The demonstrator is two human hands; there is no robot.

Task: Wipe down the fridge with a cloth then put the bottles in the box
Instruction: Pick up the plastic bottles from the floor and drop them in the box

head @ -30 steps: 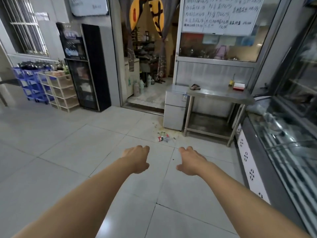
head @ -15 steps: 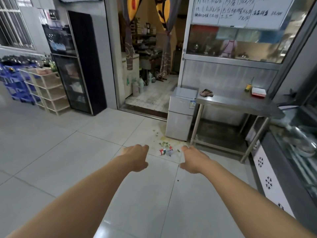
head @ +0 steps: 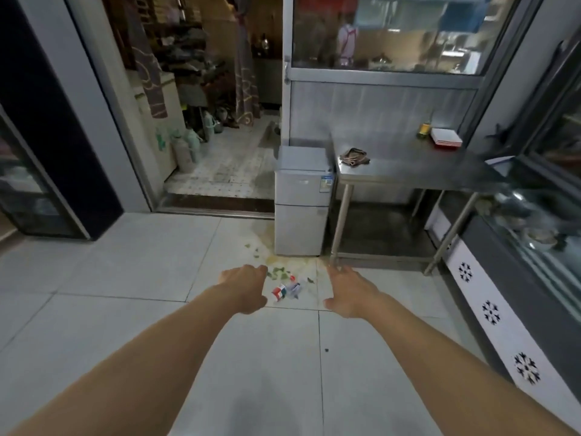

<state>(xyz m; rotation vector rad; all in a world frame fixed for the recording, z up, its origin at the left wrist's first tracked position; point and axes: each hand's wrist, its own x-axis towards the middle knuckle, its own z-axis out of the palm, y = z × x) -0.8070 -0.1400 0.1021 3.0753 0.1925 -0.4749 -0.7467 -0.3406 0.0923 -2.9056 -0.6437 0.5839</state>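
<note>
A small silver two-door fridge point(head: 300, 202) stands on the floor ahead, against the left end of a steel table point(head: 408, 166). A crumpled brown cloth point(head: 354, 156) lies on the table's left end, just right of the fridge top. Both my arms reach forward over the tiled floor. My left hand point(head: 246, 287) is loosely curled and holds nothing. My right hand point(head: 349, 291) has its fingers spread and is empty. Both hands are well short of the fridge. No bottles for the box show clearly, and I see no box.
Litter and green scraps point(head: 284, 286) lie on a yellowish spill on the floor between my hands and the fridge. An open doorway point(head: 217, 121) leads to a back room at left. A glass display counter point(head: 534, 247) runs along the right. Red-and-white plates point(head: 446, 138) sit on the table.
I have moved closer to the fridge and table, which now look larger and nearer. My right hand's fingers have spread apart. Both hands stay empty.
</note>
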